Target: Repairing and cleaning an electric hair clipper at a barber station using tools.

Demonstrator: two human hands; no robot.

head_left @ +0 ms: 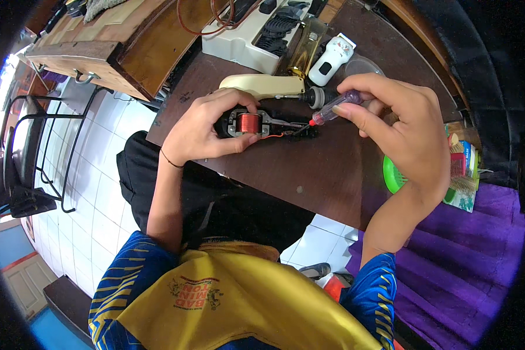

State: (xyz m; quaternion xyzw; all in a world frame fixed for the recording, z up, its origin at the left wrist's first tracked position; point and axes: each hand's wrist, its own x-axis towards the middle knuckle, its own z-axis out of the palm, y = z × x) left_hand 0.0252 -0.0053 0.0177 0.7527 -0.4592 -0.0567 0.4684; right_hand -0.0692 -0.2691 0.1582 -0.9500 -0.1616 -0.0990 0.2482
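My left hand (pixel 201 128) is closed around an opened electric device, likely a hair clipper, with thumb and fingers on either side of its copper coil (pixel 249 123). Thin metal arms and an orange wire run right from the coil. My right hand (pixel 405 119) pinches a screwdriver (pixel 336 109) with a clear purple handle and a red collar. Its shaft points left and down at the device's wire end, over a dark patch on the table; exact contact cannot be made out. Just behind lies a cream casing (pixel 256 85), beside a black-and-grey cylindrical part (pixel 317 98).
On the brown table (pixel 274 181), a white clipper (pixel 332 61), a glass bottle (pixel 304 55) and a white box (pixel 230 49) with black combs stand at the back. A green basket (pixel 393 176) and packaged combs (pixel 464 175) are right. A wooden drawer unit (pixel 76 67) stands left.
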